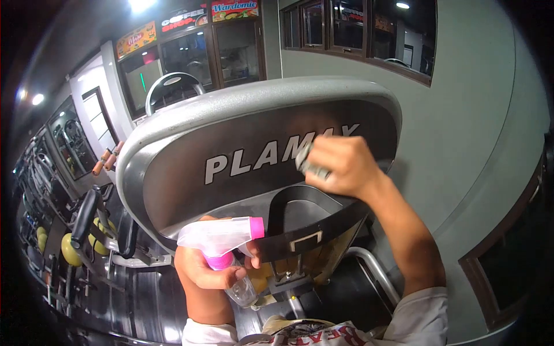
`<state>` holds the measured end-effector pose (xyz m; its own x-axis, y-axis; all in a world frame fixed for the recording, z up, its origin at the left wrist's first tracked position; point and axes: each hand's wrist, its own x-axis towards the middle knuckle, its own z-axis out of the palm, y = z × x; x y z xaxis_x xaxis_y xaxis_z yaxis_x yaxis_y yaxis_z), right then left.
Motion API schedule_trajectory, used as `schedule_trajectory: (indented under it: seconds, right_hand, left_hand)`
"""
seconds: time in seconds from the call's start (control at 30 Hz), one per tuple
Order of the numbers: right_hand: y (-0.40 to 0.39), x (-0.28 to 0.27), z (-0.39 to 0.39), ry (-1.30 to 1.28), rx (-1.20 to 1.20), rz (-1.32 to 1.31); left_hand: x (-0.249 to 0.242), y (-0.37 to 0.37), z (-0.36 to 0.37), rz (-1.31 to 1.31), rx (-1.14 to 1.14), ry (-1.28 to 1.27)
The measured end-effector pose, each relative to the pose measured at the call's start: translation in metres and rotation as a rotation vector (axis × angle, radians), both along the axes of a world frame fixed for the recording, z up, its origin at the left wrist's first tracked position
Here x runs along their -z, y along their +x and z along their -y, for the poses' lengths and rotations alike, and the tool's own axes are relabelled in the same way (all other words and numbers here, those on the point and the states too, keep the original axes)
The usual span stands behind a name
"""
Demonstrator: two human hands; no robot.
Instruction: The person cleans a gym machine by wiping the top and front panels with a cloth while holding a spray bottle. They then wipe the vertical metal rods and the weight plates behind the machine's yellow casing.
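A clear spray bottle with a white and pink spray head [222, 237] is in my left hand [208, 271], the fingers wrapped round its neck. Its nozzle points right. My right hand [343, 164] is closed on a crumpled greyish cloth [311, 164], close against the dark panel [184, 167] that bears the white letters PLAMAX. Part of the last letters is hidden behind this hand. Around the panel runs a thick silver frame [259, 92]. Below it, a black curved holder [306, 225] juts toward me, between my two arms.
A grey wall [461, 132] with dark windows rises on the right. To the left stand gym machines with yellow-green balls [72, 249] among them. Behind the machine are glass doors under a coffee shop sign [183, 18]. A silver tube [375, 271] curves at lower right.
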<state>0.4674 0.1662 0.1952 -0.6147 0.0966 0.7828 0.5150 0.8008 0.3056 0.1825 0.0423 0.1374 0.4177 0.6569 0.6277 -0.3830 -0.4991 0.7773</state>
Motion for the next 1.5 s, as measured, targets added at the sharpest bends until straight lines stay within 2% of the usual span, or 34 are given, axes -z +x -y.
schedule_trajectory:
  seconds: [0.07, 0.17, 0.2, 0.27, 0.33, 0.37, 0.47, 0.53, 0.6, 0.67, 0.7, 0.73, 0.8, 0.83, 0.9, 1.0, 1.1, 1.2, 1.23, 1.33, 1.43, 1.47, 1.5]
  right_hand:
    - [0.006, -0.009, -0.002, 0.084, 0.021, 0.099]
    - [0.036, -0.026, -0.020, 0.179, 0.135, -0.208]
    - [0.041, -0.031, -0.018, 0.069, 0.151, -0.404]
    - [0.036, -0.023, -0.020, 0.027, 0.075, -0.466]
    - [0.021, -0.012, -0.006, -0.019, -0.019, -0.230]
    - [0.014, -0.001, -0.004, 0.028, -0.007, -0.050]
    - [0.020, -0.010, -0.005, 0.149, 0.072, 0.226]
    - [0.041, -0.026, -0.015, 0.222, 0.147, 0.018]
    - [0.057, -0.035, -0.019, 0.052, 0.242, -0.430]
    - [0.050, -0.026, -0.017, 0.035, 0.177, -0.400]
    - [0.040, -0.018, -0.007, -0.045, 0.154, -0.279]
    - [0.029, -0.008, -0.004, -0.016, 0.077, -0.143]
    - [0.014, 0.008, 0.006, 0.002, 0.135, 0.227]
    - [0.020, -0.001, 0.003, 0.056, 0.133, 0.238]
    - [0.041, -0.019, -0.008, 0.149, 0.189, 0.162]
    - [0.074, -0.034, -0.014, 0.078, 0.333, -0.403]
    - [0.056, -0.012, -0.009, -0.022, 0.175, -0.253]
    - [0.040, 0.004, 0.000, 0.035, 0.238, 0.037]
    - [0.050, -0.003, -0.007, 0.083, 0.190, -0.023]
    - [0.084, -0.026, -0.012, 0.021, 0.378, -0.458]
    - [0.071, -0.014, -0.016, 0.006, 0.240, -0.428]
    - [0.060, -0.005, -0.011, -0.070, 0.166, -0.331]
    - [0.048, 0.006, -0.005, -0.036, 0.182, -0.187]
  left_hand:
    - [0.001, 0.003, 0.002, 0.066, -0.008, -0.030]
    - [-0.002, 0.000, 0.002, 0.040, 0.009, -0.043]
    - [-0.002, 0.000, 0.002, 0.017, 0.018, -0.042]
    - [0.000, 0.002, 0.003, 0.062, 0.009, -0.028]
    - [-0.001, 0.002, 0.002, 0.075, 0.035, -0.019]
    - [-0.001, 0.001, 0.000, 0.068, 0.064, -0.018]
    - [-0.003, 0.001, -0.001, 0.036, 0.077, -0.005]
    - [-0.006, -0.002, -0.001, -0.011, 0.068, 0.006]
    - [-0.007, -0.005, -0.001, -0.058, 0.066, 0.016]
    - [-0.008, -0.007, -0.002, -0.079, 0.076, 0.001]
    - [-0.009, -0.007, -0.003, -0.094, 0.081, -0.005]
    - [-0.009, -0.006, -0.002, -0.082, 0.074, -0.005]
    - [-0.008, -0.005, 0.000, -0.069, 0.059, -0.002]
    - [-0.009, -0.005, -0.001, -0.080, 0.058, 0.012]
    - [-0.012, -0.008, -0.001, -0.115, 0.059, 0.027]
    - [-0.007, -0.011, -0.004, -0.076, 0.075, 0.044]
    - [-0.010, -0.008, 0.000, -0.086, 0.046, 0.009]
    - [-0.009, -0.005, 0.005, -0.068, -0.019, -0.039]
    - [-0.009, -0.005, 0.007, -0.063, -0.051, -0.062]
    - [-0.011, -0.002, 0.006, -0.067, -0.060, -0.046]
    - [-0.007, 0.001, 0.008, -0.035, -0.114, -0.055]
    - [-0.006, 0.000, 0.007, -0.053, -0.085, -0.032]
    - [-0.005, -0.003, 0.003, -0.074, -0.055, -0.005]
